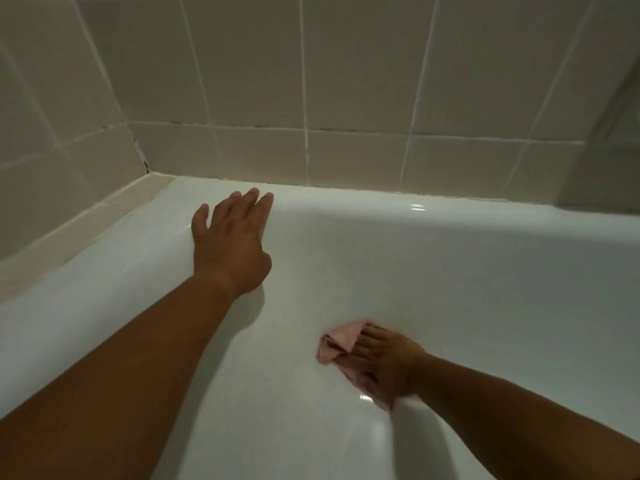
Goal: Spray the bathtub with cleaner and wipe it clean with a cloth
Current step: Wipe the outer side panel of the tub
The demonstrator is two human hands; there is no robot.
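Observation:
The white bathtub point(450, 271) fills the lower part of the view, its rim curving from the left edge to the back wall. My left hand point(230, 240) lies flat on the rim near the back left corner, fingers spread, holding nothing. Down on the tub's inner wall my right hand point(384, 365) presses a crumpled pink cloth point(337, 342) against the surface. Part of the cloth sticks out to the left of my fingers; the rest is under my palm. No spray bottle is in view.
Beige wall tiles point(346, 81) with white grout rise behind the tub and on the left. A narrow tiled ledge point(86, 220) runs along the tub's left rim. Dark spots mark the grout in the back left corner point(142, 157).

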